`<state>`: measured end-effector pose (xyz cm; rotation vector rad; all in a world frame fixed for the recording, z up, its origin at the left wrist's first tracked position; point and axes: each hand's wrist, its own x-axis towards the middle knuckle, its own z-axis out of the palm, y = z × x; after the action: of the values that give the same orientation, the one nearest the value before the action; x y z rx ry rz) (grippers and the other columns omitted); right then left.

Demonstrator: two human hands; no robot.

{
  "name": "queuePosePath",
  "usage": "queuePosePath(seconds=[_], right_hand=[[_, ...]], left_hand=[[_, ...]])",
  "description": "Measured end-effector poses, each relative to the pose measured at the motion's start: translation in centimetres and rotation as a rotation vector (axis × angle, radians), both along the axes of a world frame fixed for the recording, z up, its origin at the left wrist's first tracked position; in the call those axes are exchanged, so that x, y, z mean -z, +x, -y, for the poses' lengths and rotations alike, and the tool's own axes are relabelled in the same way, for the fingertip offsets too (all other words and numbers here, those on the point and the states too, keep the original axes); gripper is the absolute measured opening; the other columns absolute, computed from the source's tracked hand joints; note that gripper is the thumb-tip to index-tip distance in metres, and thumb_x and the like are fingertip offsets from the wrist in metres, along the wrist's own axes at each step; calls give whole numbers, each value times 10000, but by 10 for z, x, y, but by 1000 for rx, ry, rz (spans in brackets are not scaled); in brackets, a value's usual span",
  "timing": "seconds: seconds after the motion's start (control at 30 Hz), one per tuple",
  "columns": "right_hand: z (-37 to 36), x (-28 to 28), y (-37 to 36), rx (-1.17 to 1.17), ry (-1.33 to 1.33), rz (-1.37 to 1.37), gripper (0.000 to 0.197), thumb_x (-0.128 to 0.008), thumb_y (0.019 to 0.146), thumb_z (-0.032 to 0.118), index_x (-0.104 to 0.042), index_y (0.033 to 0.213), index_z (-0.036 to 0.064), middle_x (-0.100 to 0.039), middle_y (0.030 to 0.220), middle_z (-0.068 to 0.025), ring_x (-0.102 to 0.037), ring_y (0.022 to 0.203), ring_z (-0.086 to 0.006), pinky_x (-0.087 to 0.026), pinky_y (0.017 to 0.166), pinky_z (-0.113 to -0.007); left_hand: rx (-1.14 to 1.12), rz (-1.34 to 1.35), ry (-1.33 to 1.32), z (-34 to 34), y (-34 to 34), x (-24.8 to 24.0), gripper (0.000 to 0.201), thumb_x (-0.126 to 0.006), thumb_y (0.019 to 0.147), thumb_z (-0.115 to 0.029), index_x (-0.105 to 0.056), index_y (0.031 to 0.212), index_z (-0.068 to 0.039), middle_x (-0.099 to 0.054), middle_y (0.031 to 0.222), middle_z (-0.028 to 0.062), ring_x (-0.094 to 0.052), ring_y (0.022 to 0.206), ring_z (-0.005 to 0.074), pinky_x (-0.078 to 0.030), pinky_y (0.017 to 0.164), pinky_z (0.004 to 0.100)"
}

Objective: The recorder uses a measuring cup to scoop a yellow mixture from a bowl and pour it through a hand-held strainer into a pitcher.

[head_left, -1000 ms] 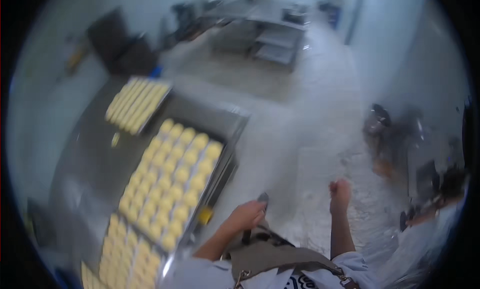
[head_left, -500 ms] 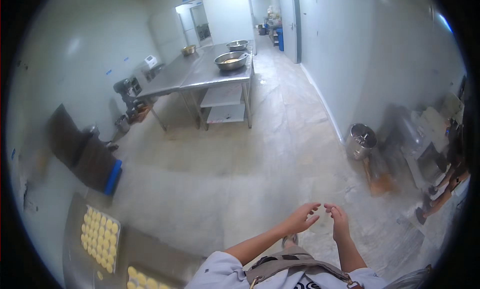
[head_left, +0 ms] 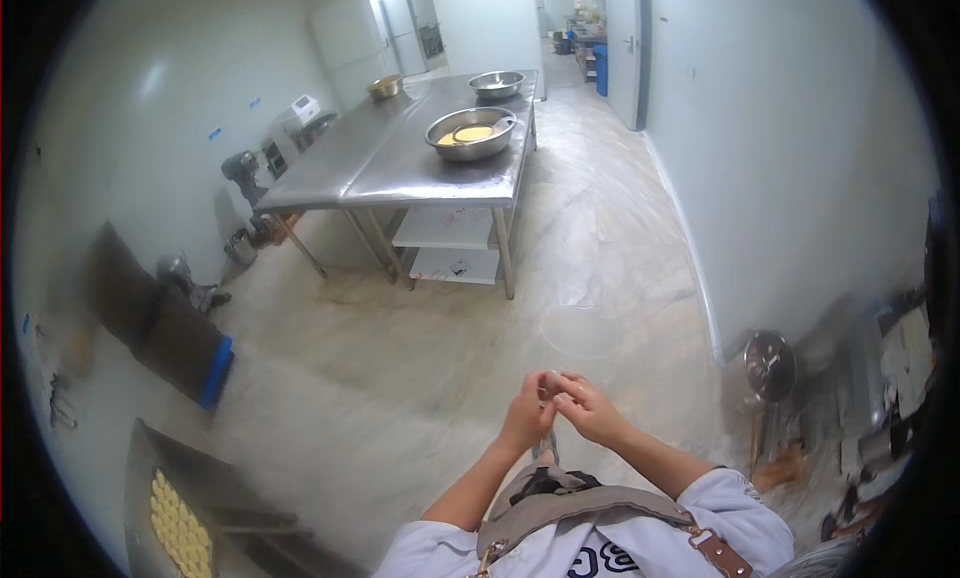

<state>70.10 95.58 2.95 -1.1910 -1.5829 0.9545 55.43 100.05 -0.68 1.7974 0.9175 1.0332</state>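
Note:
My left hand (head_left: 526,414) and my right hand (head_left: 590,412) meet in front of my body, above the floor. Their fingers are curled and press against each other at the tips. Whether anything small sits between them is hidden. Ahead stands a steel table (head_left: 400,158), well beyond reach of both hands. On it, a wide metal bowl (head_left: 470,150) holds something yellow, with a ring-shaped edge and a pale tool inside. Farther back are another steel bowl (head_left: 497,85) and a brass-coloured bowl (head_left: 385,88).
At lower left, a tray of yellow rounds (head_left: 180,528) lies on a steel surface. A dark panel on a blue base (head_left: 215,373) and mixers (head_left: 243,173) line the left wall. Right, a metal pot (head_left: 770,366) stands by the wall. A door (head_left: 625,53) is at the back.
My hands have come from slightly apart to touching each other. The table and its bowls now look nearer, and the trays at lower left have slipped partly out of view.

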Motion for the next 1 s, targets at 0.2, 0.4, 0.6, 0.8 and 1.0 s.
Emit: queuePosePath(seconds=[0.2, 0.4, 0.6, 0.8, 1.0], right_hand=[[-209, -5, 70, -158, -431, -264, 328, -468, 938, 138, -523, 1227, -6, -559, 1210, -89, -549, 1091, -189, -429, 894, -301], [-347, -21, 226, 216, -273, -361, 307, -489, 932, 232, -588, 1107, 0, -626, 1074, -94, -614, 939, -179, -471, 782, -291], [-521, 8, 366, 691, -394, -273, 251, -495, 924, 218, -603, 1077, 51, -629, 1051, -49, -602, 904, -138, -444, 724, -248], [-740, -4, 381, 414, -295, -182, 270, -502, 918, 219, -599, 1093, 38, -627, 1048, -44, -599, 897, -136, -434, 716, -243], [-946, -3, 324, 100, -40, 109, 297, -574, 861, 146, -575, 1120, 1, -618, 1063, -82, -600, 912, -161, -470, 732, -279]], left_hand=[[-263, -179, 344, -199, 36, 10, 185, -517, 865, -89, -487, 1032, -15, -555, 870, 209, -550, 747, 387, -451, 632, 408], [-473, 328, -222, -399, 51, 6, 228, -499, 940, -291, -477, 865, -77, -444, 714, -36, -437, 613, 45, -430, 536, 236], [-832, 578, -163, -614, 52, 33, 313, -422, 956, -401, -469, 844, -112, -412, 699, -37, -428, 597, 57, -436, 556, 224], [-1300, 523, -92, -766, 44, 57, 406, -337, 955, -402, -482, 866, -33, -457, 722, 21, -477, 671, 133, -469, 618, 291], [-1171, 501, -89, -854, 14, 94, 378, -308, 955, -341, -453, 792, -32, -442, 690, 30, -465, 664, 163, -422, 615, 302]])
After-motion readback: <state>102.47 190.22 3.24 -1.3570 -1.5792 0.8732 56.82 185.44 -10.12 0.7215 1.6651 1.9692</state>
